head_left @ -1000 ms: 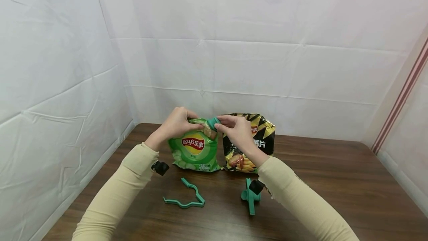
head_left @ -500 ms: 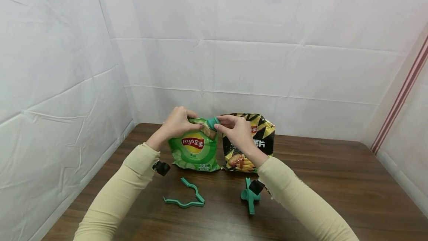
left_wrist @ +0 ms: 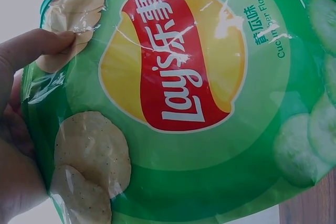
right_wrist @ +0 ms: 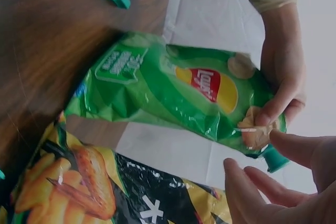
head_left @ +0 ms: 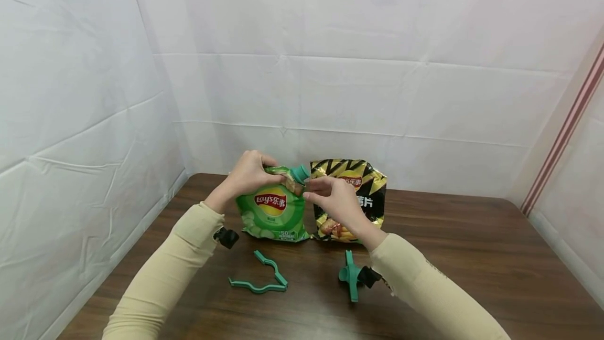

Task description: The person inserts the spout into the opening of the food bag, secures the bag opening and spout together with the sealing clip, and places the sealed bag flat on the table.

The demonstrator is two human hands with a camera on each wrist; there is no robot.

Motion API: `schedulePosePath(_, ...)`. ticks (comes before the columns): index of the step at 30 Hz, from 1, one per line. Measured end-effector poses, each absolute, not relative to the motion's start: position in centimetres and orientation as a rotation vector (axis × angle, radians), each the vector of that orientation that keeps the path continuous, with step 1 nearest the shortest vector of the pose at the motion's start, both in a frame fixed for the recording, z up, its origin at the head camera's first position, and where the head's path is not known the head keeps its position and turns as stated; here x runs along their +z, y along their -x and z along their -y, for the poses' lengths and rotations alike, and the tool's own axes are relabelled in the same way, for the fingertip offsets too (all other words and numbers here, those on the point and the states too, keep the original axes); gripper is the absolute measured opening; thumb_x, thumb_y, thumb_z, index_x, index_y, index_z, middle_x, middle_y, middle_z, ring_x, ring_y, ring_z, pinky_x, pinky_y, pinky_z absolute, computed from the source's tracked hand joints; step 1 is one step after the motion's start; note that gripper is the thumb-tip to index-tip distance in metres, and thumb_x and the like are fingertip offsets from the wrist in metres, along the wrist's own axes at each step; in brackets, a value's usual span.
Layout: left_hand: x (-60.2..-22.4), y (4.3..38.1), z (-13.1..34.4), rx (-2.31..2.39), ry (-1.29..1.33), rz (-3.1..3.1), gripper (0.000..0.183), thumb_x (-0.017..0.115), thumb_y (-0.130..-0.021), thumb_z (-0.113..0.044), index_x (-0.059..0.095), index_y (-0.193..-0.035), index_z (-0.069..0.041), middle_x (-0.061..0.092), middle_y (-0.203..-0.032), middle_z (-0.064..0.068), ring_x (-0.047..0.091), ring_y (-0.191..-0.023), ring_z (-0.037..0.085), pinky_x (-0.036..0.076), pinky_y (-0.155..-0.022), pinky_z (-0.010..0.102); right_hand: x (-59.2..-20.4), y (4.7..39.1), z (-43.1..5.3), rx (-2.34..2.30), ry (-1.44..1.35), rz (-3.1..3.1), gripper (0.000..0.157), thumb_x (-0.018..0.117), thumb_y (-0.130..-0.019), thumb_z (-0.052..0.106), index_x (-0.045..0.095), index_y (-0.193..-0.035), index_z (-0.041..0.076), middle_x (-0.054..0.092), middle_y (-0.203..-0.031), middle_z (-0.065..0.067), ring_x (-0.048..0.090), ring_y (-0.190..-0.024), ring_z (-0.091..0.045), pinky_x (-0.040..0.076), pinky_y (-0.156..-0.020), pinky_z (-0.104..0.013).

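Note:
A green bag of potato chips [head_left: 271, 214] stands near the back of the table. My left hand [head_left: 249, 173] pinches its top edge, the thumb pressing on the printed chips in the left wrist view. At the bag's upper right corner sits a teal plastic cap-like piece [head_left: 299, 173], also visible as a small teal cap [right_wrist: 274, 158] in the right wrist view. My right hand [head_left: 337, 198] is just right of that corner, thumb and fingers spread apart with nothing between them. Whether the thumb touches the bag, I cannot tell.
Right beside the green bag stands a black and yellow chip bag [head_left: 375, 187]. On the wooden table [head_left: 453, 256] lie an unfolded teal bag clip [head_left: 258, 288] and, further right, a teal clip with a round part [head_left: 350, 276]. White cloth [head_left: 302, 93] hangs behind.
My right hand has let go of the teal cap-like piece and moved slightly down and right of it. My left hand and the green bag stay nearly where they were.

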State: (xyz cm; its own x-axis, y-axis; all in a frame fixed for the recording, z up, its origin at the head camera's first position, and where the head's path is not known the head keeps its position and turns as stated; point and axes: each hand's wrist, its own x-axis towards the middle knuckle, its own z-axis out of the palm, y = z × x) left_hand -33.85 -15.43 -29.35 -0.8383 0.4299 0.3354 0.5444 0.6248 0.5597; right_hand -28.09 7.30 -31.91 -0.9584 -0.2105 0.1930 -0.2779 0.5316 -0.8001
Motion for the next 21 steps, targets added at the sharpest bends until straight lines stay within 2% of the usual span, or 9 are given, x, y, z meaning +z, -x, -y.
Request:
schedulePosePath(7, -29.4, 33.9, 15.5, -1.007, 0.801, 2.681, 0.010, 0.075, -0.079, -0.021, 0.074, -0.072, -0.013, 0.068, -0.063, -0.001, 0.058, -0.052, 0.012, 0.046, -0.050, 0.028, -32.5, 26.2, -7.2, 1.490, -0.468, 2.700, 0.030, 0.072, -0.085, 0.026, 0.068, -0.112, 0.013, 0.071, -0.105, -0.002, 0.067, -0.092, -0.015, 0.054, -0.076, -0.032)
schedulePosePath(12, -29.3, 33.8, 15.6, -1.001, 0.802, 2.680, 0.010, 0.075, -0.079, -0.021, 0.074, -0.072, -0.014, 0.068, -0.063, -0.001, 0.058, -0.051, 0.012, 0.046, -0.049, 0.028, -33.4, 25.1, -7.1, 1.484, -0.494, 2.748, 0.032, 0.071, -0.086, 0.030, 0.067, -0.114, 0.014, 0.070, -0.102, 0.002, 0.066, -0.094, -0.014, 0.053, -0.078, -0.033)
schedulePosePath(21, -29.4, 33.9, 15.6, -0.996, 0.807, 2.678, 0.010, 0.074, -0.080, -0.021, 0.074, -0.072, -0.014, 0.068, -0.063, -0.001, 0.058, -0.051, 0.012, 0.046, -0.049, 0.027, -35.4, 23.7, -6.8, 1.434, -0.591, 2.795, 0.037, 0.070, -0.086, 0.034, 0.066, -0.115, 0.012, 0.070, -0.106, -0.006, 0.066, -0.096, -0.019, 0.054, -0.073, -0.031)
